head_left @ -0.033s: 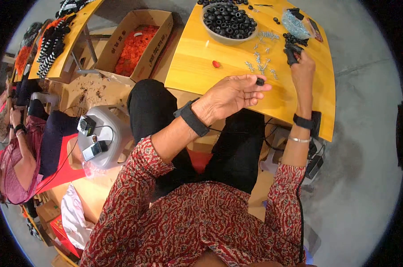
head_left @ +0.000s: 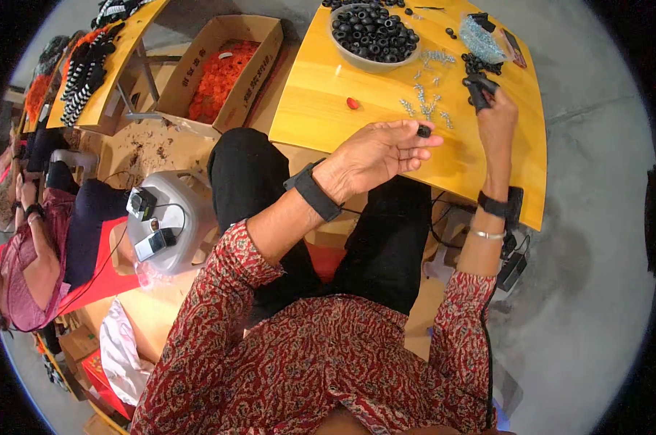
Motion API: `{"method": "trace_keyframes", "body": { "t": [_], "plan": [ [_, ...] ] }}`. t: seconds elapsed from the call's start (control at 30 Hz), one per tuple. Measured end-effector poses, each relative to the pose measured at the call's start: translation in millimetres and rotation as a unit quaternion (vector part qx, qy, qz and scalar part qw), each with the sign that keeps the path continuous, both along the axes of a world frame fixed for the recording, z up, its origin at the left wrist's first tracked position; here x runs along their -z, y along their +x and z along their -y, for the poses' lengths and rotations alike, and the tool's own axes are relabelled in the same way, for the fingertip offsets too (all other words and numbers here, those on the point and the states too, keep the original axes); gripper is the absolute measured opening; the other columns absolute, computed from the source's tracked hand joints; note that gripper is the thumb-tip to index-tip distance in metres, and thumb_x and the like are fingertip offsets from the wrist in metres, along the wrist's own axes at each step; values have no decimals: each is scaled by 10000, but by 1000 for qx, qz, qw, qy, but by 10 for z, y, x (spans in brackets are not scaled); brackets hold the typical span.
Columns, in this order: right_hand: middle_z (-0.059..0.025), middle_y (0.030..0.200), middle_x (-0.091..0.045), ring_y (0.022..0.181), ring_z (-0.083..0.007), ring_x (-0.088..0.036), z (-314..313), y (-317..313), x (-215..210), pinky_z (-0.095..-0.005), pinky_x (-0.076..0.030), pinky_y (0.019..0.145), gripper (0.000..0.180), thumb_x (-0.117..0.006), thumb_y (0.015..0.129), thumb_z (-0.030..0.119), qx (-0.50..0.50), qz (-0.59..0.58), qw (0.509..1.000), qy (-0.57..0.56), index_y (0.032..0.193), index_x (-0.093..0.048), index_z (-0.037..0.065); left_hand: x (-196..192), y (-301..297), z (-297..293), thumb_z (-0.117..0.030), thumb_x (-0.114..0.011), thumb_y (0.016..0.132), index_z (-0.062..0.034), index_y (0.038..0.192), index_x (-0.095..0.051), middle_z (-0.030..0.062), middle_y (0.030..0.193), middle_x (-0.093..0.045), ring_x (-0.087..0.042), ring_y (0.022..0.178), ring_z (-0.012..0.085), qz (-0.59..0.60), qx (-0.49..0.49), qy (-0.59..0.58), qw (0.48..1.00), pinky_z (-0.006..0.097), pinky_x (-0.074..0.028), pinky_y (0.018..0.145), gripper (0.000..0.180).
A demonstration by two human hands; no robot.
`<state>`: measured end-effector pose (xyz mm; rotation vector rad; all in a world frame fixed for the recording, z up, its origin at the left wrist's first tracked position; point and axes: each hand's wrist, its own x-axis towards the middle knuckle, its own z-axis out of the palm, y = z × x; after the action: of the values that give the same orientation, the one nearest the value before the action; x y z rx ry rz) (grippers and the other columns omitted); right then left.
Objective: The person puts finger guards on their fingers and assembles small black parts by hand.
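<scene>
Bead (head_left: 424, 131): small, black, rounded; direction and long axis were too small to tell. Left hand (head_left: 377, 154): pinched it. Right hand (head_left: 497, 113): grip could not be told.

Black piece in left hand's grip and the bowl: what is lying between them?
Head view shows bare yellow tabletop and scattered small silvery pieces between the black piece and the bowl.

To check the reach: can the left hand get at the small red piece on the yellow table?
Probably yes: the red piece lies near the left hand with nothing visible between them, though that hand holds a black piece.
</scene>
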<state>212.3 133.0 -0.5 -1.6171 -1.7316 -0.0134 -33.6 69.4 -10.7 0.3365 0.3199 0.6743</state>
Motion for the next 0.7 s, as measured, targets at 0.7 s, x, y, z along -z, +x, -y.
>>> {"method": "trace_keyframes", "body": {
  "t": [0.7],
  "plan": [
    [-16,909,-656,820,-84,-574,1480,-745,-80,-222,-451,772,243,-671,760,-83,-38,-312,948,43,988,-658,0,42,186,124,-21,-533,903,17,1174,-539,128,1098,-600,-605,981,197,-16,-23,65,998,275,-513,868,274]
  ]
}}
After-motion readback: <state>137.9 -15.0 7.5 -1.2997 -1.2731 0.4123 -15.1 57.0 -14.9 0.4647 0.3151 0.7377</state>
